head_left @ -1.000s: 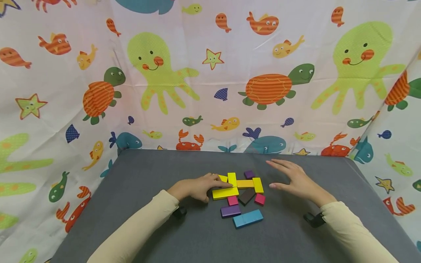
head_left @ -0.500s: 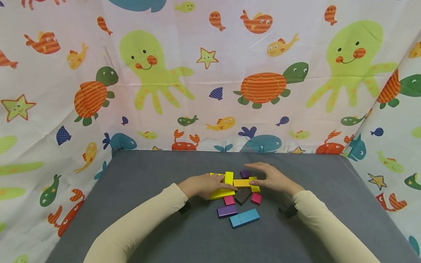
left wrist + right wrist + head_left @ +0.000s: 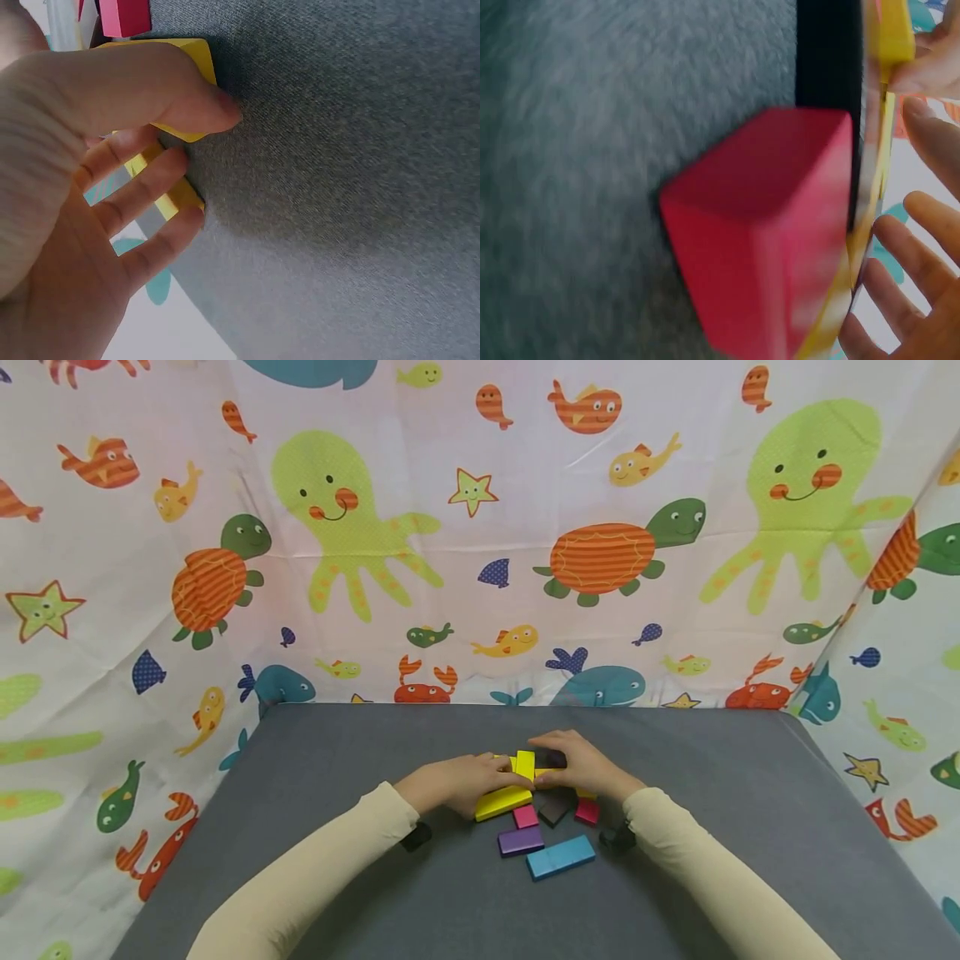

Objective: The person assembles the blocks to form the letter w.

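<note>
My left hand [image 3: 461, 781] holds a group of yellow blocks from the left. In the left wrist view its thumb lies against the end of one yellow block [image 3: 204, 58], while other fingers curl against a second yellow block [image 3: 174, 196]. My right hand [image 3: 588, 767] spans the right part of the cluster, thumb and fingers apart, fingertips right by a yellow block [image 3: 526, 763] that points away from me. It covers much of the yellow blocks there. A dark block [image 3: 555, 808] lies below its palm. In the right wrist view, a pink block [image 3: 757, 225] looms large near its loosely bent fingers.
Two small pink blocks, one on the left [image 3: 525, 816] and one on the right [image 3: 587, 811], border the cluster. Nearer me lie a purple block [image 3: 521, 841] and light blue blocks [image 3: 560, 857] on the grey table [image 3: 420, 902]. A patterned curtain [image 3: 420, 543] stands behind.
My right hand has moved left, from beside the blocks to over the right part of the cluster. The left hand stays on the yellow blocks. The head view has shifted slightly.
</note>
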Action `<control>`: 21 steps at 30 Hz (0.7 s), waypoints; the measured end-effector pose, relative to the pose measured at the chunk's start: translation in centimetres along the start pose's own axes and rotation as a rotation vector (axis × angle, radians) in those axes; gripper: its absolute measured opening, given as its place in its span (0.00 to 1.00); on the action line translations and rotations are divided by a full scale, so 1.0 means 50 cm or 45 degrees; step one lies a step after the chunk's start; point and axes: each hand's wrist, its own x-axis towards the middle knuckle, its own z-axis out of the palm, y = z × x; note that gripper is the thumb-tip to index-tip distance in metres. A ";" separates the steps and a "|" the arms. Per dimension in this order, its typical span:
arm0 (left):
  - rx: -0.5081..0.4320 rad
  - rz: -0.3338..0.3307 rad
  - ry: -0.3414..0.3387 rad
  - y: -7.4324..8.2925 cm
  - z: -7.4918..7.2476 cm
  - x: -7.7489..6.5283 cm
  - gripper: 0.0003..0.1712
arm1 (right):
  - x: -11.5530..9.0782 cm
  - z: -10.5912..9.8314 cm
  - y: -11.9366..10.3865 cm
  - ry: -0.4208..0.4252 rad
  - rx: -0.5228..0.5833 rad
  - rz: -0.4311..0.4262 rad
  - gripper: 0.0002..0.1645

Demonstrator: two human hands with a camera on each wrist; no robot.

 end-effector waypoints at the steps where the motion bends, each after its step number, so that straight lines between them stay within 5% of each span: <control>1: -0.006 -0.004 0.011 -0.002 0.002 -0.004 0.56 | 0.002 0.003 -0.001 -0.005 -0.001 0.000 0.39; 21: -0.156 -0.149 0.142 -0.032 0.036 -0.109 0.56 | 0.025 0.029 -0.015 0.024 -0.096 0.058 0.39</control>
